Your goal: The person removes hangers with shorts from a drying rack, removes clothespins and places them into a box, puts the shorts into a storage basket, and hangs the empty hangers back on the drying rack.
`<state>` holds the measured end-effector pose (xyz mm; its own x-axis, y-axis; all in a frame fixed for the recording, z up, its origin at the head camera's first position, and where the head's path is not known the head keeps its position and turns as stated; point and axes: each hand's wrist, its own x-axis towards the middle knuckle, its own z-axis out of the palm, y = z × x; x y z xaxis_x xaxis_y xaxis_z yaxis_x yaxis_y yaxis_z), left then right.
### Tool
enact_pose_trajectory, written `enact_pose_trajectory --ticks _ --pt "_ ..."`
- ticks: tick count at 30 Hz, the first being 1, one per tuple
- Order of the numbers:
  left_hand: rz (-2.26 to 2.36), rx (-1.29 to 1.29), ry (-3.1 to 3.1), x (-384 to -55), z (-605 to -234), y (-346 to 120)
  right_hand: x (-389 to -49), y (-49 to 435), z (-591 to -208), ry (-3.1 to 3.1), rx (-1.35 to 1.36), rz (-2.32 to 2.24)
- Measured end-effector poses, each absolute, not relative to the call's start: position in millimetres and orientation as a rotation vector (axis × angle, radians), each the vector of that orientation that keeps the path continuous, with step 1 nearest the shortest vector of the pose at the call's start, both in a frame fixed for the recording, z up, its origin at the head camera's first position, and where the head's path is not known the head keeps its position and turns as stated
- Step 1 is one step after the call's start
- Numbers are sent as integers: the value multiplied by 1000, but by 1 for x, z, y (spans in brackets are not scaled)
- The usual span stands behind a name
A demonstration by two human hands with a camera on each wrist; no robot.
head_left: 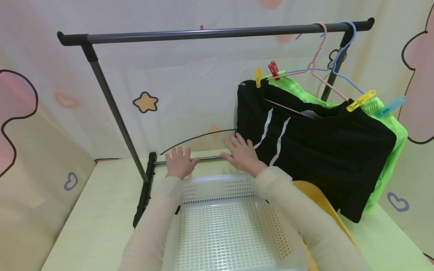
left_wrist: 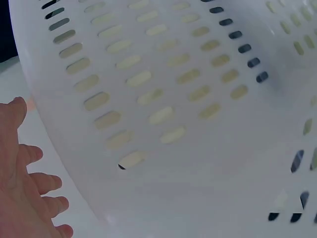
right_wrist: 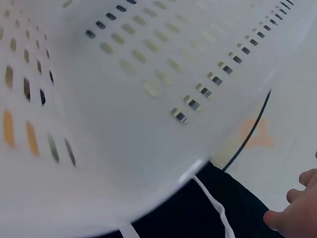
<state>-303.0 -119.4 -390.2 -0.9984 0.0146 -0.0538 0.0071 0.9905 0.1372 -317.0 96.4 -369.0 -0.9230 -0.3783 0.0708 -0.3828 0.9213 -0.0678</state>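
Head view shows the white basket [head_left: 220, 177] in front of the clothes rack [head_left: 190, 35]. The left hand [head_left: 179, 163] and right hand [head_left: 244, 153] reach out past the basket toward the rack, fingers straight and spread, gripping nothing; contact is unclear. Smooth handling probably calls for both hands moving evenly, clear of the black shorts [head_left: 325, 150] hanging at the rack's right.

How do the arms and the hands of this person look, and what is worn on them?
The left sleeve and right sleeve are long, plain and pale cream, reaching the wrists. No pattern shows on them. The left hand and right hand wear no gloves.
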Motion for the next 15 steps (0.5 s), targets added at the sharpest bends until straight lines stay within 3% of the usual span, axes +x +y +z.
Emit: enact_pose_trajectory --ticks 15 --pt "217 131 3088 -292 -387 -125 -305 110 -344 -2922 701 125"
